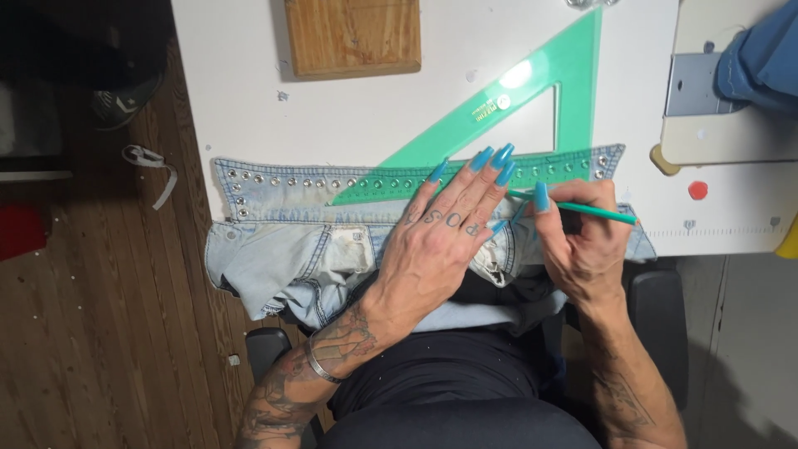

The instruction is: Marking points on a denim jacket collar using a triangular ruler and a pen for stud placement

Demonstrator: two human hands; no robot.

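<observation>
Two hands meet over the pale denim garment point(283, 258) at the near counter point(332, 116) edge. Your left hand point(445, 237) lies flat, fingers point(486, 179) spread wide, pinning the green triangle ruler point(573, 91). Your right hand point(586, 237) pinches a teal pencil point(594, 211), lying left to right, its tip just beside the ruler's long lower edge along the studded band point(299, 180). Beyond sits a wooden block point(352, 35).

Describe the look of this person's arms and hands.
Both forearms are bare and tattooed. The left hand has small tattoos across its fingers, and a thin silver bangle circles that wrist. The right hand wears no jewellery. Long, pointed turquoise nails tip both hands.
</observation>
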